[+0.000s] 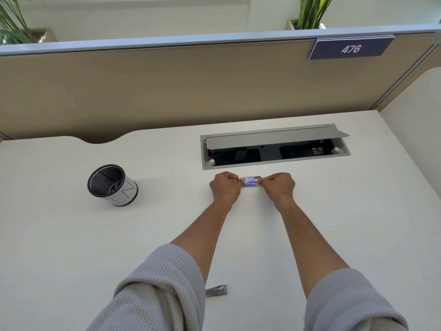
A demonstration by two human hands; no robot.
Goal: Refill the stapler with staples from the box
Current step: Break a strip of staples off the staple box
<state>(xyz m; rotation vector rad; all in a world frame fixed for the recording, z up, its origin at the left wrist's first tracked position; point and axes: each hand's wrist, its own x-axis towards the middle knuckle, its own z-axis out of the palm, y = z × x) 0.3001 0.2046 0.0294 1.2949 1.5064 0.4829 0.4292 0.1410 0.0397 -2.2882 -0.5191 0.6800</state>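
A small blue and white staple box [250, 182] lies on the white desk, just in front of the cable tray. My left hand [225, 187] grips its left end and my right hand [278, 186] grips its right end, fingers curled over it. The right end looks pulled out slightly, showing a paler inner part. Near the desk's front edge, between my forearms, lies the metal stapler [216, 290], partly hidden behind my left sleeve; I cannot tell whether it is open.
A black mesh pen cup [112, 185] stands at the left of the desk [71, 235]. A recessed cable tray [274, 146] with its grey lid raised sits behind my hands. Beige partition panels close the back and right sides.
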